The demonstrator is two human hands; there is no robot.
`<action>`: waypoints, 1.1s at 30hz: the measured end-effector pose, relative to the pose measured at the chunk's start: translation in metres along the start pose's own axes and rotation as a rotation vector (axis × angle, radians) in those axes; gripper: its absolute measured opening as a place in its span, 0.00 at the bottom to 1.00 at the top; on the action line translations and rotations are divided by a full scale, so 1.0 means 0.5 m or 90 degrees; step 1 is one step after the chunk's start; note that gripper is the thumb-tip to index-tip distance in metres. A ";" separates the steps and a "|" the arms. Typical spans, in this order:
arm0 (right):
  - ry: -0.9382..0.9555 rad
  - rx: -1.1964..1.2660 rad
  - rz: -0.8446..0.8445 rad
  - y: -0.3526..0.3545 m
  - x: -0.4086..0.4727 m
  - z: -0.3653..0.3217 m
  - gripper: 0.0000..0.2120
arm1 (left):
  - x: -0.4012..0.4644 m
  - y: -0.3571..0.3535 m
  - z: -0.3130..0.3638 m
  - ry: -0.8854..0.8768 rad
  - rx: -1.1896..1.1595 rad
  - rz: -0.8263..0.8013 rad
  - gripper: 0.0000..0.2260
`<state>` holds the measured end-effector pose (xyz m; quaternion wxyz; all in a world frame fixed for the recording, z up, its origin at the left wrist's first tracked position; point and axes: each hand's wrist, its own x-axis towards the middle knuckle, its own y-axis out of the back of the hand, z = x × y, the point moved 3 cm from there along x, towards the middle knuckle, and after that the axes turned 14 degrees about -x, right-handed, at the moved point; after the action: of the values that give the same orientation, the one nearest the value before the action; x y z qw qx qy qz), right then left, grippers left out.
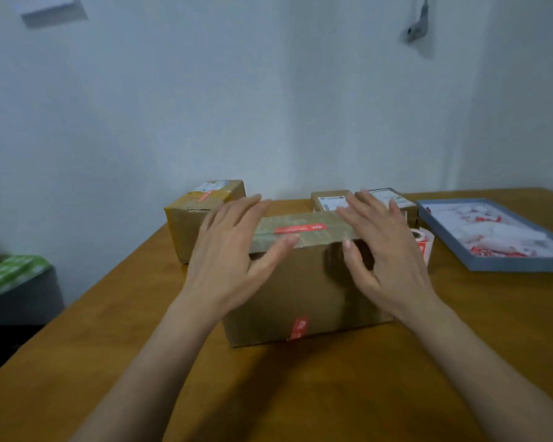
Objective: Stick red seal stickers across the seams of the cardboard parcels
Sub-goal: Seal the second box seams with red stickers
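Observation:
A large cardboard parcel (304,288) stands in the middle of the wooden table. A red seal sticker (300,228) lies across the taped seam on its top, and another red sticker (298,328) wraps the lower front edge. My left hand (233,253) is spread flat over the parcel's left top corner, fingers straight. My right hand (383,250) is spread over the right top corner, fingers straight. A roll of red stickers (423,245) peeks out behind my right hand.
A second parcel (201,215) with a red sticker stands at the back left. Two small labelled boxes (332,200) (393,199) sit at the back. A blue tray (492,266) with peeled backing scraps lies at the right. A white wall rises behind the table.

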<state>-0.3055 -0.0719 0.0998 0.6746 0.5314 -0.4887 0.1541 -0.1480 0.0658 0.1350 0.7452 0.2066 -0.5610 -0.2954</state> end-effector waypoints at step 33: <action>-0.190 -0.034 -0.078 -0.032 -0.021 0.021 0.08 | -0.038 -0.049 -0.095 0.374 -0.198 0.122 0.10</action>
<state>-0.3041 -0.0838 0.0820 0.6164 0.5590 -0.5543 0.0190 -0.1111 0.0591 0.0922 0.9218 0.1133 -0.2874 -0.2341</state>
